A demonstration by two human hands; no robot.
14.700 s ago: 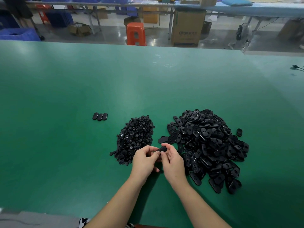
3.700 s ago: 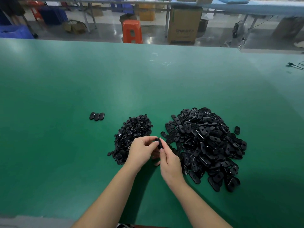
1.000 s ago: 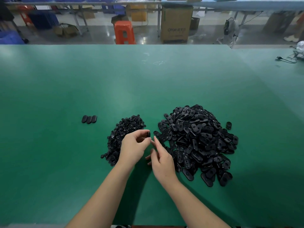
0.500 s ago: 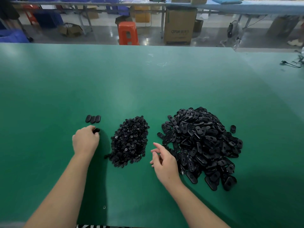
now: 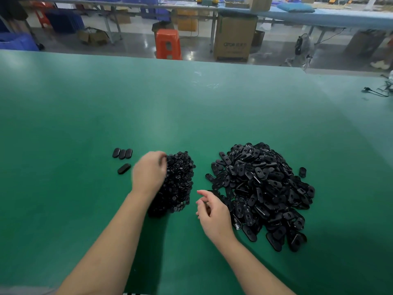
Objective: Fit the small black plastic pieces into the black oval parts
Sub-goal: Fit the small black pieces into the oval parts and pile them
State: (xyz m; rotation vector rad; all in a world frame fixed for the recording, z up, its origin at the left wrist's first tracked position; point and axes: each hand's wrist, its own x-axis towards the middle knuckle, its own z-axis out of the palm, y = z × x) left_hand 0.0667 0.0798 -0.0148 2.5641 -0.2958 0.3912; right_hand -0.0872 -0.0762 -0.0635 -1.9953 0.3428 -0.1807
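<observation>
Reaching with blurred, curled fingers, the left hand (image 5: pixel 150 173) touches the heap of small black pieces (image 5: pixel 177 184); whether it pinches one cannot be told. The right hand (image 5: pixel 213 213), loosely spread and holding nothing, lies at 9 o'clock of the oval-part pile (image 5: pixel 263 192) on the green desk (image 5: pixel 191 116). At 9 o'clock of the left hand lie four finished ovals (image 5: pixel 122 159).

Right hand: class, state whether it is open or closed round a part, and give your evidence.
Open. The right hand hovers beside the pile of oval parts, fingers loosely curled, with nothing visible between them.
</observation>
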